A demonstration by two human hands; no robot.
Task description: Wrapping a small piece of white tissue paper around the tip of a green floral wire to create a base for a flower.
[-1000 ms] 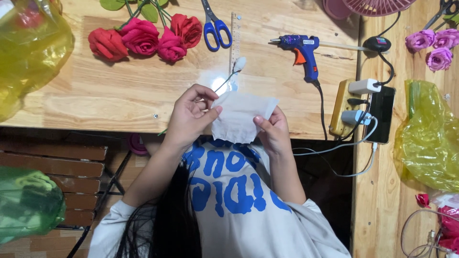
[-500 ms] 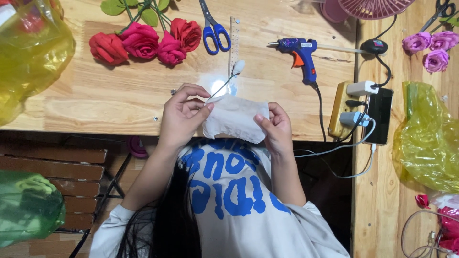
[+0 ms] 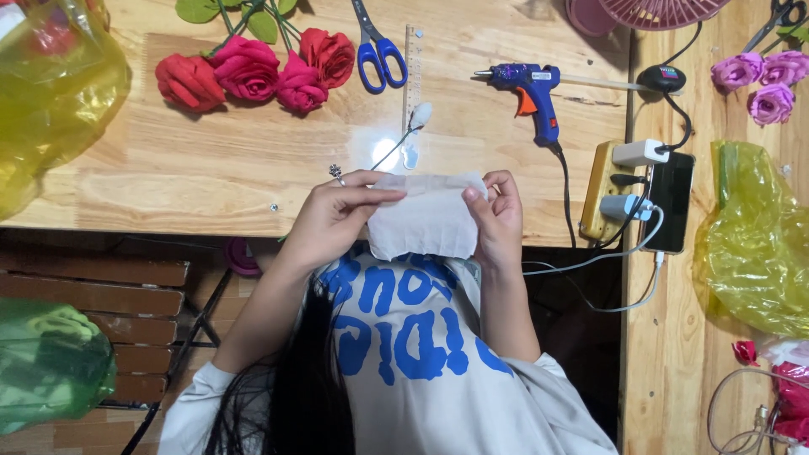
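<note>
**White fabric piece stretched between both hands at the table edge**

I see the white fabric piece [image 3: 425, 223] held flat above the near edge of the wooden table [image 3: 168, 185], just over the chest of the blue-lettered shirt [image 3: 413, 337]. My left hand [image 3: 333, 221] pinches the fabric's upper left edge, thumb and forefinger pressed together on it, and a thin wire stem [image 3: 389, 152] appears to run out from those same fingers toward the middle of the table, ending in a small white bud [image 3: 420, 114]. My right hand [image 3: 497, 219] clamps the fabric's right edge, fingers curled over it with the thumb hidden behind.

I judge the step to be straightening or folding the fabric along its top edge. The next move calls for an even pull from both sides so the edge stays level, and a steady grip on the wire.

Beyond the fabric, further up the table, lie a ruler [image 3: 410, 76] and blue-handled scissors [image 3: 375, 46]. Left of the scissors rest red fabric roses [image 3: 253, 72]. Right of the fabric sits a blue glue gun [image 3: 531, 88], then a power strip [image 3: 611, 190] with a phone [image 3: 672, 202] beside it.
</note>
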